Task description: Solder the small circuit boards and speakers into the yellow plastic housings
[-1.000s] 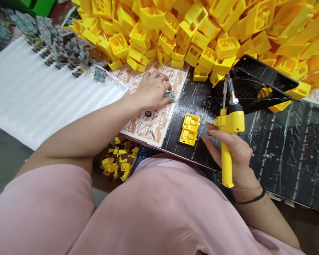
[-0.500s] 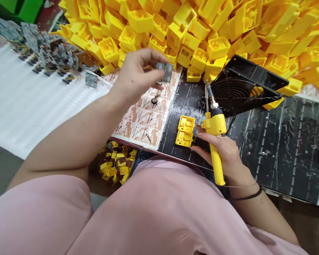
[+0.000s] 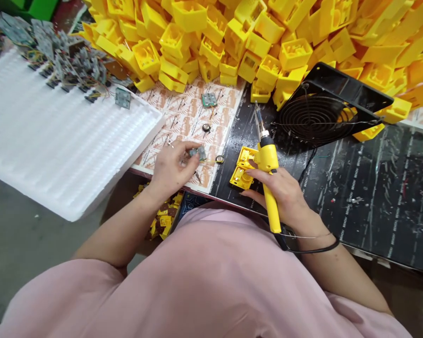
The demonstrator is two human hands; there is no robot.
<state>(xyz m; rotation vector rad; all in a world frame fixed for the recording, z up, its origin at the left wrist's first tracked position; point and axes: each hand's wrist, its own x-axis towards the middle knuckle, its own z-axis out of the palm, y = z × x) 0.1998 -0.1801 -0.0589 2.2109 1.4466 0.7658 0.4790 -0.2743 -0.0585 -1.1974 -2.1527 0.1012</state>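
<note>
Between the thumb and fingers of my left hand [image 3: 174,166] is a small circuit board [image 3: 198,153], low over the patterned sheet. A round black part [image 3: 219,159] lies just right of it, seemingly wired to it. My right hand [image 3: 282,190] is closed around a yellow soldering iron [image 3: 268,159], its metal tip pointing away from me. Two open yellow plastic cases [image 3: 242,177] lie side by side by my right fingertips, partly covered by the hand and iron. Farther back on the sheet rest another circuit board [image 3: 209,99] and a round black part [image 3: 206,127].
A heap of yellow cases [image 3: 246,42] fills the back of the bench. In front of it leans a black fan [image 3: 324,108]. On the left, a white foam slab [image 3: 66,155] carries many wired circuit boards [image 3: 70,65]. A box of yellow pieces [image 3: 164,220] stands below the bench edge.
My left hand has come down toward me with a circuit board; another board now lies on the sheet near where the hand was. The soldering iron has shifted left, over the yellow cases.
</note>
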